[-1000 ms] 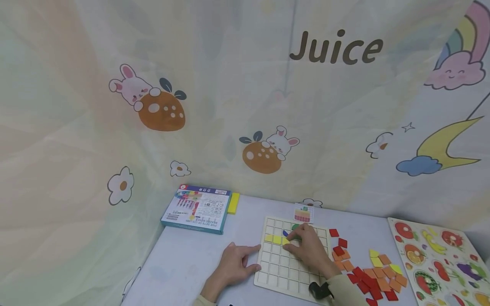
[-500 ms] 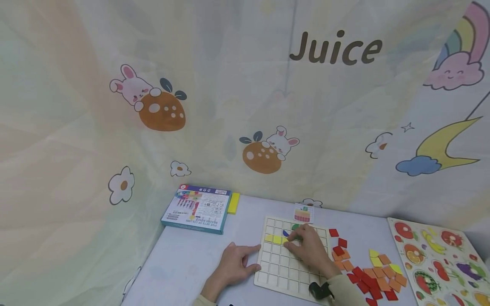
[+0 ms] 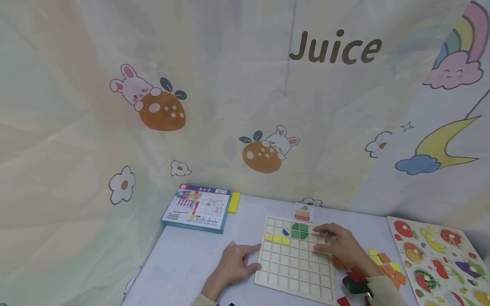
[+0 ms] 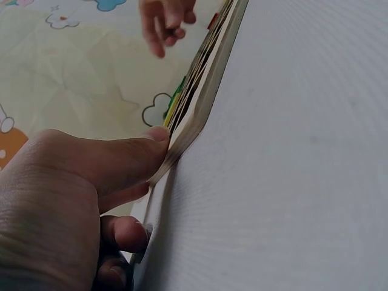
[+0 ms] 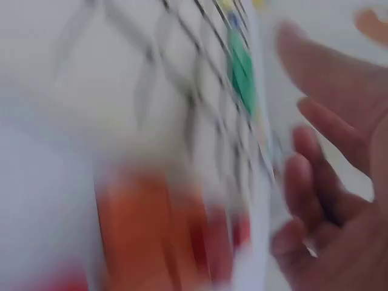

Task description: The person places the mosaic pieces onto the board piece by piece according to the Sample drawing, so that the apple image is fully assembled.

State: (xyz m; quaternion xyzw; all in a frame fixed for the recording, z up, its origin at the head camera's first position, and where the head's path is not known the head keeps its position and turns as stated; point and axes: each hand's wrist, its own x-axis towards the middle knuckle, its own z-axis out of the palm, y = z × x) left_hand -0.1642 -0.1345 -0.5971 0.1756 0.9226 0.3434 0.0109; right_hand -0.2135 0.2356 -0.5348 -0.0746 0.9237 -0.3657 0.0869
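A pale wooden grid board (image 3: 291, 272) lies flat on the table. Its upper rows bear a green tile shape (image 3: 300, 230), a small blue piece (image 3: 286, 232) and a row of yellow tiles (image 3: 277, 239). At the board's left edge, my left hand (image 3: 235, 265) touches the rim with its extended index finger and thumb. My right hand (image 3: 344, 246) is over the board's right edge, fingers apart and nothing between them; the right wrist view shows it blurred. Beneath and beside that hand lie orange tiles (image 5: 136, 230) and red tiles (image 5: 218, 242), partly hidden.
Behind the board stands a small cake picture card (image 3: 303, 213). A boxed toy set (image 3: 197, 210) with a yellow strip (image 3: 234, 203) lies at the back left. On the right is a fruit puzzle board (image 3: 440, 259), with loose yellow tiles (image 3: 373, 252) near it.
My right hand has left the yellow tiles and moved right, uncovering the green shape and the third yellow tile. It now covers part of the loose tiles. The left hand has stayed put.
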